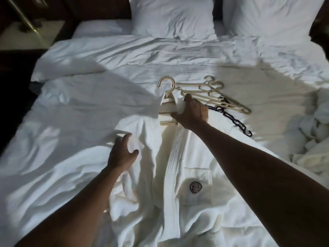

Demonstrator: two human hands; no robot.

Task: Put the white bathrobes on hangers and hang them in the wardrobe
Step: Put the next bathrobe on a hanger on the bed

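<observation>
A white bathrobe (178,175) with a dark round emblem on its chest pocket lies spread front-up on the bed. A cream plastic hanger (167,90) sits inside its neck, hook pointing toward the pillows. My right hand (192,111) grips the robe's collar at the right side of the hanger. My left hand (122,154) hovers with spread fingers over the robe's left shoulder, holding nothing. Spare cream hangers (217,95) lie in a loose pile just beyond my right hand. A second crumpled white bathrobe (313,139) lies at the bed's right edge.
A dark cord or chain (233,120) trails across the sheet under the spare hangers. Two white pillows (174,18) lean at the headboard. A nightstand (33,34) stands at the far left beside the bed. The duvet (80,104) is rumpled.
</observation>
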